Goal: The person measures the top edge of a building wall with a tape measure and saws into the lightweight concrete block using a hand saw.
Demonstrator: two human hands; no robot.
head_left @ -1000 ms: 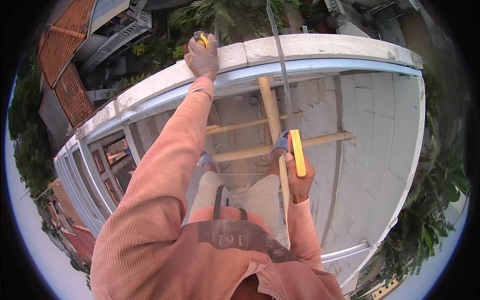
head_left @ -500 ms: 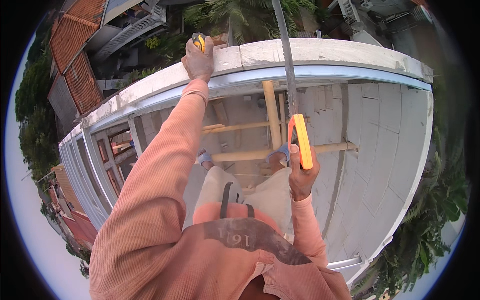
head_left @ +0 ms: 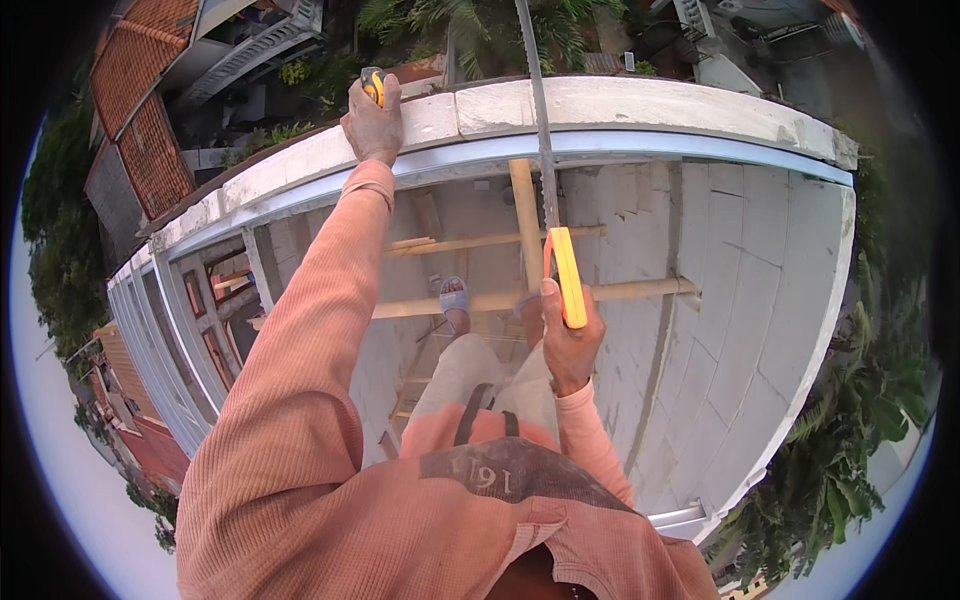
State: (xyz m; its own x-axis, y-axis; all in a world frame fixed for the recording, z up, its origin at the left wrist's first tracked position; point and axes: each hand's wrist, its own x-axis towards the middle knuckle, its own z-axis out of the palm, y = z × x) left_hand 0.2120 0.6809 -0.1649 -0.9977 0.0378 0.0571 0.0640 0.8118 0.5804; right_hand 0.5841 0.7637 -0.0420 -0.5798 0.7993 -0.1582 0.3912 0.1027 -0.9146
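Observation:
My left hand (head_left: 372,125) is closed around a black and yellow tape measure (head_left: 374,86) and rests at the top of the pale block wall (head_left: 500,107). Lower and to the right, my right hand (head_left: 572,340) grips the yellow and orange handle of a handsaw (head_left: 567,275). The saw's long toothed blade points away from me, passing over the bluish metal channel (head_left: 640,143) and the wall top. Whether the blade touches the wall cannot be told. The tape measure's blade is not visible.
Wooden poles (head_left: 480,302) cross below me, with my slippered left foot (head_left: 454,295) on one. A block wall (head_left: 740,270) rises at right; metal framing (head_left: 165,310) runs along the left. Beyond the far wall lie tiled roofs (head_left: 155,150) and palms (head_left: 470,35) well below.
Both hands, with the tape measure and handsaw, appear farther left as the view shifts. My left foot has moved right along the pole. Both grips are unchanged.

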